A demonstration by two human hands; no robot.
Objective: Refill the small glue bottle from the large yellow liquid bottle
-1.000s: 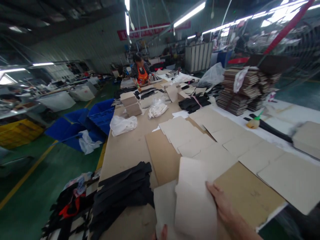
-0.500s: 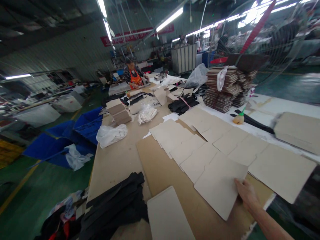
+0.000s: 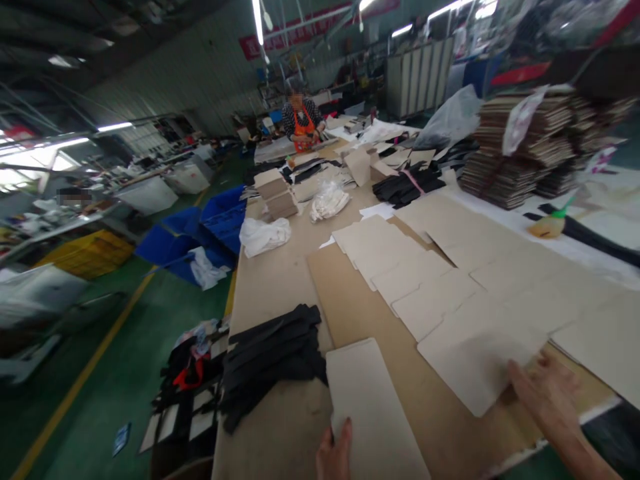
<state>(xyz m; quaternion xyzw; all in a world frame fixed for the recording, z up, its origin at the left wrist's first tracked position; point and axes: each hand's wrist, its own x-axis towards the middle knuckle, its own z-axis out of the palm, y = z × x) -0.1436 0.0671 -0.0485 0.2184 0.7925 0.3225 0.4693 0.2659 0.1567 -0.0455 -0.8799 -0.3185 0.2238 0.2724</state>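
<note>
My right hand [image 3: 547, 397] lies flat with fingers spread on the near corner of a pale board sheet [image 3: 475, 350], the nearest of several overlapping sheets laid in rows on a brown cardboard base [image 3: 365, 313]. My left hand [image 3: 336, 457] shows at the bottom edge, fingers resting on the near end of a stack of the same pale sheets [image 3: 373, 407]. A pile of black strips [image 3: 273, 350] lies just left of that stack.
Tall stacks of brown boards [image 3: 530, 160] stand at the back right, a glue bottle [image 3: 547, 223] beside them. White bags [image 3: 265, 235] lie further up the long table. Blue bins [image 3: 200, 230] stand on the green floor at left. A person in an orange apron [image 3: 301, 123] works at the far end.
My right hand has laid the pale sheet down in the row and now presses flat on it. My left hand has come back into view on the stack. The view swung left.
</note>
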